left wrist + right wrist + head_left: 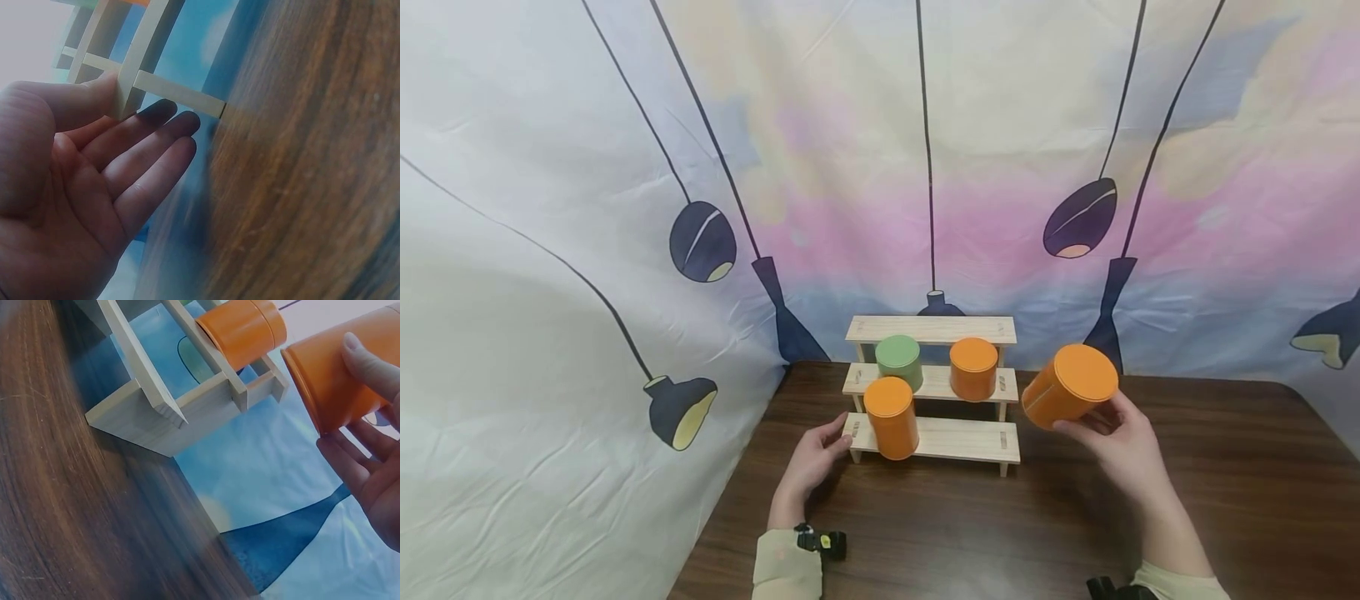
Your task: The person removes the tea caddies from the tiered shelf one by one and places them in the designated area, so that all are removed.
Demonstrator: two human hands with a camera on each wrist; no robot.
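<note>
My right hand [1123, 442] grips a tall orange canister [1067, 387], tilted in the air beyond the shelf's right end. The right wrist view shows the thumb along the side of this canister [350, 375]. At the left end of the bottom step, my left hand [812, 458] pinches the board of a three-step wooden rack [966, 437]; the other fingers [150, 187] extend below it. Another tall orange canister [891, 421] stands upright on the bottom step's left part. The middle step bears a green canister [898, 358] at left and a short orange canister [973, 371] at right.
The rack stands near the back of a dark brown wooden table [910, 533]. Its top step [932, 329] is bare wood. Behind hangs a pastel cloth [850, 167] printed with dark lamps, which also runs along the table's left side.
</note>
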